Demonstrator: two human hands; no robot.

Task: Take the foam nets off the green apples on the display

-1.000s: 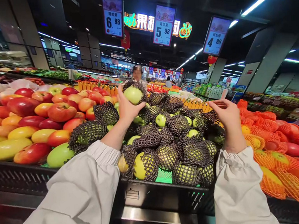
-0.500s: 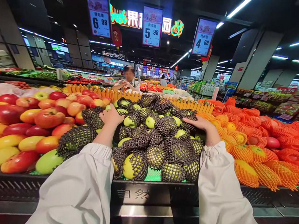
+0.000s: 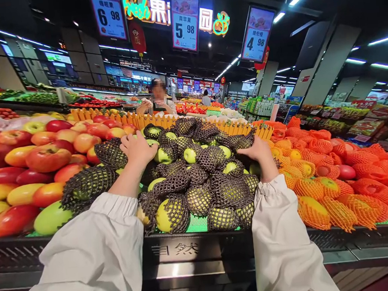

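Green apples in black foam nets (image 3: 198,199) are heaped at the middle of the stand, some partly bare. At the left edge of this heap is my left hand (image 3: 137,151), fingers spread over the apples beside a netted apple (image 3: 110,153). My right hand (image 3: 258,153) rests at the right edge, its thumb stretched out toward the apples and its other fingers raised next to a netted apple (image 3: 242,140). Neither hand visibly grasps an apple, though some fingertips are partly hidden. White sleeves cover both forearms.
Red and yellow apples (image 3: 47,157) lie to the left. Fruit in orange nets (image 3: 313,210) and red nets (image 3: 374,189) fills the right. A low yellow fence (image 3: 192,122) runs behind the heap. Beyond it stands a person (image 3: 159,101). Price signs (image 3: 186,20) hang overhead.
The view has shifted slightly, so the scene sits further left and higher. My left hand's fingers have spread apart. My right hand has turned more upright, its thumb apart from the fingers.
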